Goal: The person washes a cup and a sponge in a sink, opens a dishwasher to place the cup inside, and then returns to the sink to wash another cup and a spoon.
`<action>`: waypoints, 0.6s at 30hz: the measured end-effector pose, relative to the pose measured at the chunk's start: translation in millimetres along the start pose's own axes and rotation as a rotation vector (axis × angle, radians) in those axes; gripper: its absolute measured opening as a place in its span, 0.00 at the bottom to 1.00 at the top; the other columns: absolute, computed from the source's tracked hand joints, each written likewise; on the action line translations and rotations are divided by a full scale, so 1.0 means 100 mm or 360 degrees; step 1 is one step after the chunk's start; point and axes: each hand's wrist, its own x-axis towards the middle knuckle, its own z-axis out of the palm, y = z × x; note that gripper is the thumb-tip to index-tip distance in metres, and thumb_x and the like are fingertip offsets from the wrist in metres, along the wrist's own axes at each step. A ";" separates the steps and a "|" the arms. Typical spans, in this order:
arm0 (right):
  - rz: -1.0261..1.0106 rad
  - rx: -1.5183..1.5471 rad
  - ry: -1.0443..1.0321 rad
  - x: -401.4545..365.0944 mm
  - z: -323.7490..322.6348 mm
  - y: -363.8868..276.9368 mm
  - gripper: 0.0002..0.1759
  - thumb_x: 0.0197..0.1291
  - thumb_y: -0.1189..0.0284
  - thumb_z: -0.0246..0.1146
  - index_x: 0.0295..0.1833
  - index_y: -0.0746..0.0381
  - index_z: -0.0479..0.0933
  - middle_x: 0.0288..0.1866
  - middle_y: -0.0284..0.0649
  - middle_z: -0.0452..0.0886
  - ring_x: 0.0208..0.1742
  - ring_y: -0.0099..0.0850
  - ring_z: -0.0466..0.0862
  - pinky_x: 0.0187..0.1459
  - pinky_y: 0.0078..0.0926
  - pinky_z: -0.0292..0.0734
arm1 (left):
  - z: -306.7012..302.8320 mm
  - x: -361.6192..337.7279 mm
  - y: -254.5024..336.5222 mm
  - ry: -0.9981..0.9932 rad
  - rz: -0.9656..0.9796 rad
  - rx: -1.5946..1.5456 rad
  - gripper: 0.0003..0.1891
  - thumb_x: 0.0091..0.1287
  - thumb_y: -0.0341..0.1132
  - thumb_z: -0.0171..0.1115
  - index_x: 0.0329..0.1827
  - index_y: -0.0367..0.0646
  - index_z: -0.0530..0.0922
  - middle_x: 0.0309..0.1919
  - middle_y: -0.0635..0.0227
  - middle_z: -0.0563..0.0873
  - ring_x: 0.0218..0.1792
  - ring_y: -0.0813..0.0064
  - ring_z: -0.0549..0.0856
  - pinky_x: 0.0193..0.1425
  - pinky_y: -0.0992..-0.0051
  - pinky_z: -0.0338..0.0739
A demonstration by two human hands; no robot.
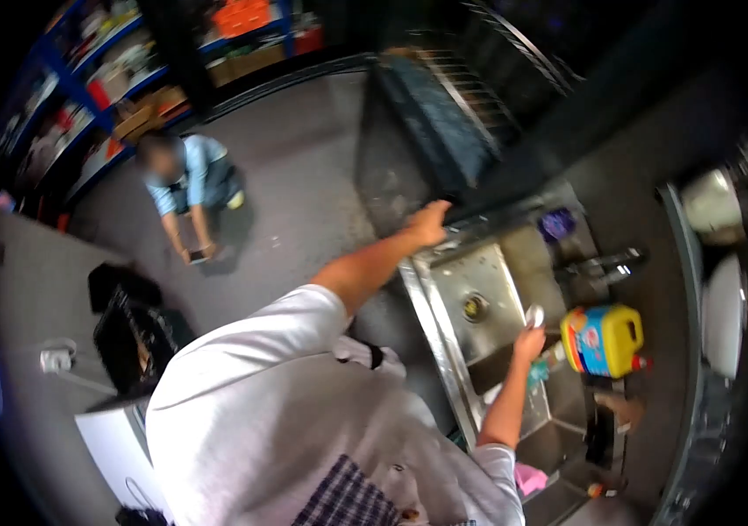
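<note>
My left hand (429,224) is stretched out to the far corner of the sink. Its fingers are closed around something dark, which blends into the black frame behind it. My right hand (528,342) is over the divider of the steel double sink (444,337), closed on a small white rounded object (534,316); blur hides its exact kind. Just right of that hand stands a yellow jug (628,337) with a blue label and red cap. A teal item (538,373) lies below the hand, and a drain strainer (474,307) sits in the far basin.
A purple item (556,224) and a faucet (602,267) are on the sink's back edge. A pink cloth (529,479) lies by the near basin. Another person (194,180) squats on the floor at left, holding a small dark object. A black bin (133,333) stands nearby.
</note>
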 end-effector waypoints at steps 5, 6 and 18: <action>-0.0170 -0.0262 -0.0509 -0.04 0.48 0.10 0.23 0.58 0.58 0.57 0.46 0.69 0.76 0.43 0.61 0.78 0.48 0.52 0.79 0.49 0.43 0.73 | -0.52 0.04 0.01 -0.0519 0.0010 0.0325 0.26 0.49 0.32 0.61 0.55 0.45 0.70 0.43 0.49 0.80 0.48 0.49 0.79 0.49 0.59 0.73; -0.0411 -0.0060 -0.0272 0.06 0.59 0.29 0.22 0.59 0.59 0.57 0.39 0.72 0.77 0.40 0.60 0.79 0.44 0.55 0.79 0.45 0.45 0.74 | -0.50 0.03 -0.13 -0.0529 -0.0021 0.0300 0.25 0.50 0.32 0.60 0.54 0.44 0.69 0.41 0.48 0.81 0.46 0.48 0.79 0.47 0.57 0.74; -0.0226 -0.0148 -0.0594 0.35 0.12 -0.06 0.19 0.58 0.61 0.58 0.46 0.67 0.77 0.44 0.59 0.78 0.49 0.52 0.78 0.48 0.46 0.73 | -2.28 -1.48 -0.69 -0.0041 -0.0573 -0.0103 0.30 0.50 0.22 0.59 0.59 0.44 0.64 0.46 0.54 0.79 0.33 0.61 0.85 0.41 0.67 0.78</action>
